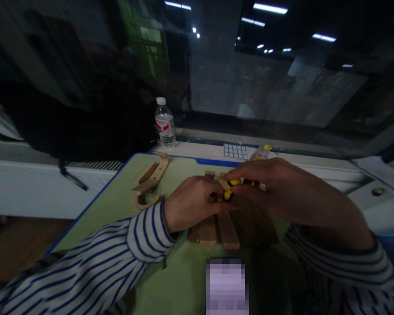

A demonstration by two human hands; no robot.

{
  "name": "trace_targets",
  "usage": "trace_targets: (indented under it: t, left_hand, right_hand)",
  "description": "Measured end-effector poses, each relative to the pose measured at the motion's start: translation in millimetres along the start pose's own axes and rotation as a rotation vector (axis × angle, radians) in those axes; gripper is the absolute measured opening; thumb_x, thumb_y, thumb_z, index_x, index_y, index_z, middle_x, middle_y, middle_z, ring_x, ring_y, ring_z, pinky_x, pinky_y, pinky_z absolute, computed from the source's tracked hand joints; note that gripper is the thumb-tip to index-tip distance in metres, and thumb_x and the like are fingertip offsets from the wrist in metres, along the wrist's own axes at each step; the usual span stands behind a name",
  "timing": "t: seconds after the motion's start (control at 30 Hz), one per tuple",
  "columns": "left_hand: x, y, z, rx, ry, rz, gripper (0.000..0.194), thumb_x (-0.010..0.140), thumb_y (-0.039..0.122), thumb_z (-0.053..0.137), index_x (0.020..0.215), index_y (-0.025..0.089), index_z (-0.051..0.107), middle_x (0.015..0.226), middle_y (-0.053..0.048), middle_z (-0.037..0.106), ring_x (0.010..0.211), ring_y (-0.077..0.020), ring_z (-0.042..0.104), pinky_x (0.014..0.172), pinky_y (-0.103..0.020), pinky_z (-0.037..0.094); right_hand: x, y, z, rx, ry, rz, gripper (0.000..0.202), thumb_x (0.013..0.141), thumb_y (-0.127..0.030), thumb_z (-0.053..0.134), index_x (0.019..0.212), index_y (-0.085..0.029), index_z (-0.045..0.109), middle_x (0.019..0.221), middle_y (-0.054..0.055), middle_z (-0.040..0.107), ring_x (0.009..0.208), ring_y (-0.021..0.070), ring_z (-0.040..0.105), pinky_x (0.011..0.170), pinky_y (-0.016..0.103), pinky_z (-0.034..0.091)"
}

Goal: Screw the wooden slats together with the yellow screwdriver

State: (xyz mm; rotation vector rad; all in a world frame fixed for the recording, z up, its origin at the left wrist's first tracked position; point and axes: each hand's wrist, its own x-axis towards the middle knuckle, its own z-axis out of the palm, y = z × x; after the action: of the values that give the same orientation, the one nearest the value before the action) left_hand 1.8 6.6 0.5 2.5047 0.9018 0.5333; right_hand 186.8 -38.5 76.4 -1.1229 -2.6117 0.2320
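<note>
Over the middle of the green board, my right hand (pixel 276 186) pinches a small yellow-and-black tool handle (pixel 228 192), which looks like a screwdriver's. My left hand (pixel 197 201) has its thumb and fingers closed at the lower end of the same handle; its tip is hidden. Under both hands lie a wooden slat (pixel 209 232) and a second wooden slat (pixel 228 232), roughly side by side. A broader dark-brown wooden panel (pixel 258 223) lies beneath my right hand. To the left sit a wooden strip with holes (pixel 155 177) and a curved wooden piece (pixel 146 203).
The green board (pixel 98 218) has a blue rim. A phone with a blurred screen (pixel 226 284) lies near me. Behind the board stand a water bottle (pixel 166 127), a blue-gridded sheet (pixel 235 151) and a small clear bag (pixel 261 153). A black bag (pixel 85 122) rests at left, before the window.
</note>
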Motion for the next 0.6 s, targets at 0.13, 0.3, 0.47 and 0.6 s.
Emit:
trace_targets:
  t: [0.13, 0.3, 0.47, 0.6]
  left_hand:
    - [1, -4, 0.8, -0.086, -0.022, 0.008, 0.027, 0.081, 0.042, 0.060, 0.081, 0.018, 0.071, 0.070, 0.000, 0.067, 0.064, -0.0118, 0.058, 0.062, -0.021, 0.040]
    - [1, -11, 0.6, -0.185, -0.062, 0.022, 0.026, 0.081, 0.040, 0.058, 0.084, 0.017, 0.070, 0.070, 0.002, 0.065, 0.064, -0.0104, 0.056, 0.063, -0.019, 0.040]
    - [2, -13, -0.5, -0.241, -0.143, 0.046, 0.024, 0.084, 0.034, 0.055, 0.090, 0.017, 0.070, 0.075, 0.001, 0.067, 0.067, -0.0114, 0.058, 0.065, -0.020, 0.042]
    - [1, -14, -1.5, -0.300, -0.172, 0.061, 0.023, 0.084, 0.032, 0.055, 0.095, 0.017, 0.070, 0.077, 0.001, 0.068, 0.070, -0.0125, 0.059, 0.067, -0.020, 0.043]
  right_hand:
    - [0, 0, 1, -0.047, 0.002, 0.029, 0.025, 0.088, -0.018, 0.051, 0.111, -0.021, 0.063, 0.100, 0.004, 0.069, 0.087, 0.0174, 0.062, 0.079, 0.032, 0.044]
    - [3, 0, 3, -0.092, 0.001, 0.056, 0.022, 0.090, -0.022, 0.049, 0.106, -0.019, 0.064, 0.095, 0.005, 0.068, 0.085, 0.0180, 0.060, 0.077, 0.032, 0.042]
    - [2, 0, 4, -0.123, 0.008, 0.079, 0.016, 0.089, -0.025, 0.050, 0.095, -0.017, 0.062, 0.085, 0.004, 0.064, 0.078, 0.0168, 0.057, 0.069, 0.030, 0.039]
    - [3, -1, 6, -0.120, 0.001, 0.069, 0.020, 0.091, -0.033, 0.048, 0.080, -0.017, 0.056, 0.075, 0.001, 0.058, 0.066, 0.0134, 0.051, 0.059, 0.027, 0.033]
